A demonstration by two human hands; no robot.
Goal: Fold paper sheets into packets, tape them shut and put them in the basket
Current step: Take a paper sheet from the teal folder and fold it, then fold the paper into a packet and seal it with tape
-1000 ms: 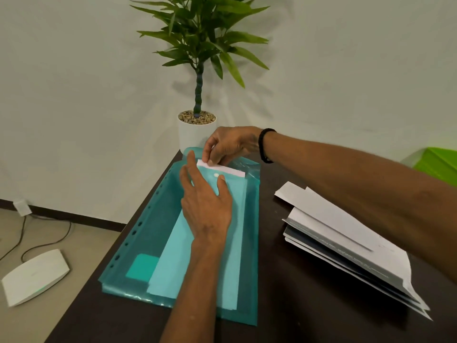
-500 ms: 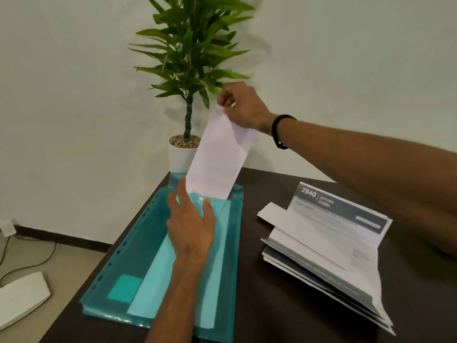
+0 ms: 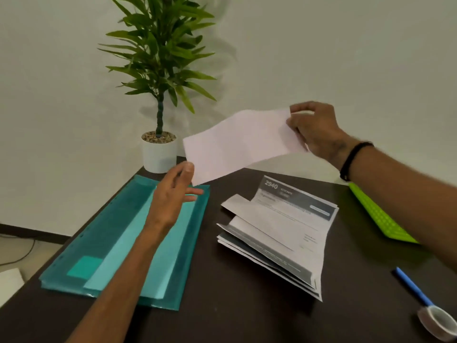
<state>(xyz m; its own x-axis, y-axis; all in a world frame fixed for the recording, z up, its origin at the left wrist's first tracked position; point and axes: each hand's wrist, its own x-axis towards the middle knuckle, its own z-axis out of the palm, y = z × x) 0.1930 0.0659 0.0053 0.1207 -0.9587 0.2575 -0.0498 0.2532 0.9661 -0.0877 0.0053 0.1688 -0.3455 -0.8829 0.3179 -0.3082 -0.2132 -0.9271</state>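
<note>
My right hand pinches the right end of a white paper sheet and holds it in the air above the dark table. My left hand hovers open over the teal plastic folder, its thumb close to the sheet's lower left corner; I cannot tell if it touches. A stack of folded printed sheets lies on the table to the right of the folder. A tape roll sits at the bottom right corner. A green basket shows at the right edge, partly behind my right arm.
A potted plant in a white pot stands at the table's far left corner against the wall. A blue pen lies near the tape roll. The table's left edge drops to the floor, where a white object lies.
My right hand has pulled the white sheet fully out of the teal folder and swung it to the right. My left hand has lifted off the folder.
</note>
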